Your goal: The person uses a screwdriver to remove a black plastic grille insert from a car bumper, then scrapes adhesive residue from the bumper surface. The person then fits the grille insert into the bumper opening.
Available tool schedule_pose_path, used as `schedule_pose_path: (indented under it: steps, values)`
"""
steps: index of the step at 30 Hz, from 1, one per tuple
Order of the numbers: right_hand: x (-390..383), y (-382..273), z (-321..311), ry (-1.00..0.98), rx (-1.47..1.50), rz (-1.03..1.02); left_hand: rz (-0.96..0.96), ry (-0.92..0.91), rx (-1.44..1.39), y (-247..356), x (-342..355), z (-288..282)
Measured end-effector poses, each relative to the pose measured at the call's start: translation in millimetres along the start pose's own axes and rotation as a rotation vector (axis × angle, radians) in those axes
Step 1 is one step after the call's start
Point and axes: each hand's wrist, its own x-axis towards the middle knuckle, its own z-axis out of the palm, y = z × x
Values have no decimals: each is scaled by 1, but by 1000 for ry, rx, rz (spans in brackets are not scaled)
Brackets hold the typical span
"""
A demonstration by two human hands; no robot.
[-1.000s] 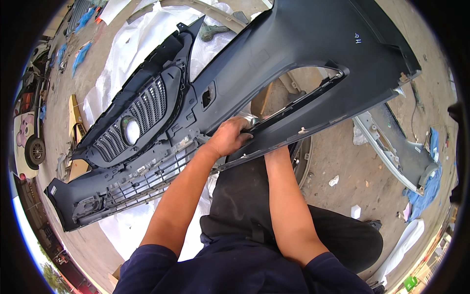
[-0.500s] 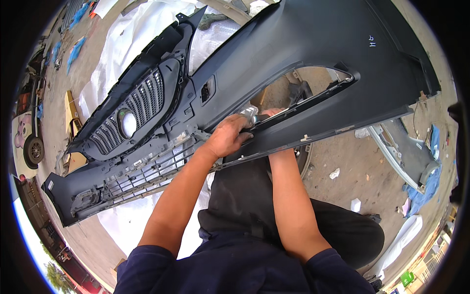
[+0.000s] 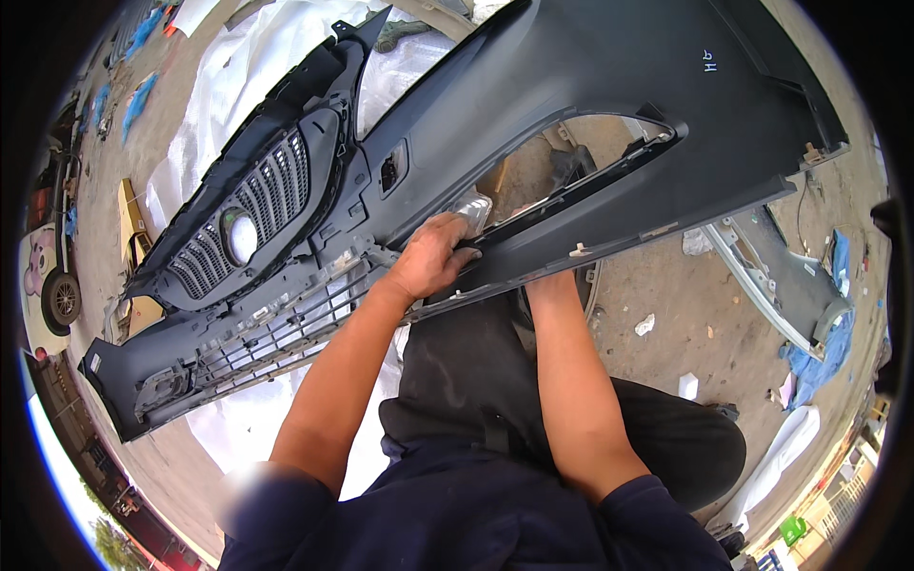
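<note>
A large black car bumper cover (image 3: 457, 105) lies slantwise in front of me, its inner side showing. My left hand (image 3: 433, 255) bends over the left end of its long triangular opening, the thumb pressed on the strip below. The fingers close round the end of a clear-lensed lamp (image 3: 470, 206) that sits in that corner. My right forearm (image 3: 562, 333) passes beneath the bumper's near edge. Of my right hand (image 3: 520, 209) only a sliver shows through the opening; its fingers are hidden.
Left of the opening is a mesh grille (image 3: 252, 228) with a round centre hole. White wrapping sheet (image 3: 224, 114) lies under the bumper. To the right, another car panel (image 3: 776, 276) rests by blue plastic (image 3: 819, 376). A wheeled vehicle (image 3: 57, 295) stands far left.
The bumper and my left hand appear slightly further left. My right hand has sunk lower, with less of it showing through the opening. More of the clear lamp is exposed.
</note>
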Motion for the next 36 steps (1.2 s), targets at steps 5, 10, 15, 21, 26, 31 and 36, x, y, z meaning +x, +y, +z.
schedule_pose_path:
  steps: [5,10,15,21,26,31,36]
  values:
    - [-1,-41,13,189,-131,-79,-74,-22,30,3,1,9]
    - [-3,-81,51,485,-199,-159,-143,-153,-14,17,13,-10]
    - [4,-92,47,481,-145,-179,-98,-89,-372,55,48,-19]
    - [4,-91,68,424,-59,-191,-66,78,-405,77,69,9]
    - [-2,-102,73,215,-3,-145,11,203,-295,81,67,16]
    - [3,-104,74,316,-45,-182,15,210,-246,85,67,13]
    - [4,-105,61,370,-219,-248,42,212,-203,82,67,15]
